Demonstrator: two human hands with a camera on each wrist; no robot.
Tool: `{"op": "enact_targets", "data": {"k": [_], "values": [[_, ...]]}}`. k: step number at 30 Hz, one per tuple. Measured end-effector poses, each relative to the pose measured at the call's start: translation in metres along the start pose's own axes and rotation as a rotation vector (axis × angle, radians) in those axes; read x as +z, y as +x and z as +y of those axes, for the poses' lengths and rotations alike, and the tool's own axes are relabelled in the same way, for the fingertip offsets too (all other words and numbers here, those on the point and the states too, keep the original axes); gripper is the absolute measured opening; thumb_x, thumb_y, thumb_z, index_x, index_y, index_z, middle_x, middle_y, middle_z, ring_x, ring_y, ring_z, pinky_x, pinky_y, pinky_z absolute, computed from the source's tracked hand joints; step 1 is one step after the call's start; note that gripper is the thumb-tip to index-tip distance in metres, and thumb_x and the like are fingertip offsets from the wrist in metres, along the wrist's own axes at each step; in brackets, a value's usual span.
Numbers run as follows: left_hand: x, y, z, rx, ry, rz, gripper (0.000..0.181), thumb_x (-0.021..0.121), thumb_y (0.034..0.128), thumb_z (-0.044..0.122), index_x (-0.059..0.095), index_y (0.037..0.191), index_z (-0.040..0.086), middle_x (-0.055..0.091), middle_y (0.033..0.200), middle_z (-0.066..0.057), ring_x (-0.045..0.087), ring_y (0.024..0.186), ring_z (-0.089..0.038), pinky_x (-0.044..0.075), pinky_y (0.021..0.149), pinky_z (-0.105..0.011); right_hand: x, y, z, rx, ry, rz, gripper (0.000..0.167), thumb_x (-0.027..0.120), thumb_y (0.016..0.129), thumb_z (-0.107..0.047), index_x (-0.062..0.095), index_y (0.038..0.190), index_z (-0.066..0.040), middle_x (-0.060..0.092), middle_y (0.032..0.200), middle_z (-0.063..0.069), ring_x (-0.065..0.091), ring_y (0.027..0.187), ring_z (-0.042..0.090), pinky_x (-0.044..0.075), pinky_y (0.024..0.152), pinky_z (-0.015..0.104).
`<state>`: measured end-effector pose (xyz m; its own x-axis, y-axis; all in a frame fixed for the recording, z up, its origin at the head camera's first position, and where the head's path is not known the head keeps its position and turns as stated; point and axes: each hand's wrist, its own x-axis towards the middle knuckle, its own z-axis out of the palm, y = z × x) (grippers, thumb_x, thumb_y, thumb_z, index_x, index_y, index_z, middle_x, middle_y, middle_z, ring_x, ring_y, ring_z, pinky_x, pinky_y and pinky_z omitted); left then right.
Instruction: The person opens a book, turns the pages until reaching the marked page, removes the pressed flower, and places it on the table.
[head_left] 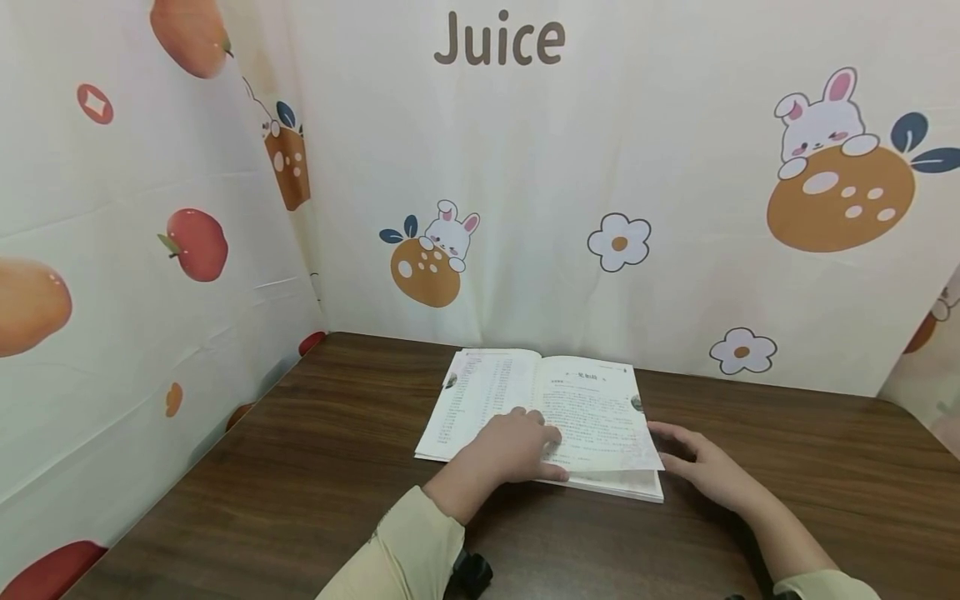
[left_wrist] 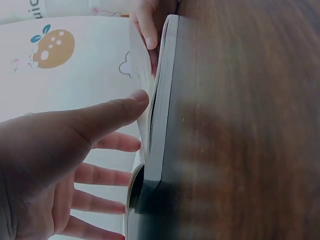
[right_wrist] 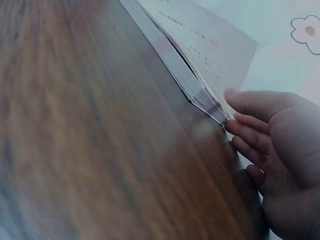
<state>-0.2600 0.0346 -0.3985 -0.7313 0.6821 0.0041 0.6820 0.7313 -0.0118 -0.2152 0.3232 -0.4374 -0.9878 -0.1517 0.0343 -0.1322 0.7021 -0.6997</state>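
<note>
An open book (head_left: 592, 408) with printed pages lies on the wooden table. Spread over the lower middle of its pages is my left hand (head_left: 512, 446), with the thumb at the book's near edge. In the left wrist view the left hand (left_wrist: 65, 155) shows its straight, separated fingers, and the thumb lies beside the page edges. At the right edge of the book, my right hand (head_left: 708, 471) touches the pages with loosely bent fingers. The top right-hand page stands slightly raised from those below. The right wrist view shows the right hand's fingertips (right_wrist: 231, 125) against the book's corner.
The brown wooden table (head_left: 300, 450) extends around the book. Behind it hangs a white curtain (head_left: 525, 275) with printed fruit, rabbits and flowers, and a similar one (head_left: 112, 333) borders the left side. A black device (head_left: 472, 573) sits at the left wrist.
</note>
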Motion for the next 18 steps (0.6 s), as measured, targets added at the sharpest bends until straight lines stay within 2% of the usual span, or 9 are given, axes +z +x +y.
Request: {"op": "enact_targets", "data": {"k": [4,9,14,18], "values": [[0.0001,0.0,0.0013,0.013,0.034,0.016,0.042,0.061,0.0764,0.062,0.066,0.1,0.028,0.052,0.085,0.005,0.047,0.078,-0.014,0.042,0.062,-0.032,0.0008,-0.0012,0.0011,0.017,-0.031,0.01,0.057,0.063,0.087,-0.028,0.044,0.135,-0.004,0.037,0.136,0.028,0.03,0.124,0.049,0.029,0.089,0.066],[-0.0008,0.0015,0.0036,0.067,0.081,0.048,0.035,0.063,0.0768,0.06,0.064,0.086,0.026,0.05,0.078,0.007,0.047,0.073,-0.012,0.04,0.057,-0.031,0.0012,-0.0026,0.0004,0.036,-0.038,0.013,0.062,0.067,0.084,-0.032,0.044,0.135,-0.006,0.036,0.135,0.03,0.03,0.122,0.05,0.028,0.09,0.066],[-0.0025,0.0017,0.0048,0.123,0.034,0.087,0.025,0.069,0.0773,0.049,0.064,0.084,0.026,0.049,0.072,0.01,0.045,0.065,-0.008,0.037,0.051,-0.029,0.0005,-0.0023,-0.0006,0.039,-0.043,0.02,0.067,0.069,0.081,-0.037,0.044,0.135,-0.007,0.035,0.136,0.029,0.029,0.123,0.05,0.028,0.09,0.066],[-0.0025,0.0031,0.0048,0.143,0.01,0.112,0.02,0.07,0.079,0.043,0.065,0.083,0.025,0.05,0.07,0.011,0.044,0.061,-0.006,0.036,0.048,-0.027,-0.0002,-0.0021,-0.0013,0.042,-0.053,0.03,0.069,0.069,0.08,-0.042,0.045,0.135,-0.009,0.033,0.138,0.029,0.029,0.123,0.051,0.028,0.089,0.066]]}}
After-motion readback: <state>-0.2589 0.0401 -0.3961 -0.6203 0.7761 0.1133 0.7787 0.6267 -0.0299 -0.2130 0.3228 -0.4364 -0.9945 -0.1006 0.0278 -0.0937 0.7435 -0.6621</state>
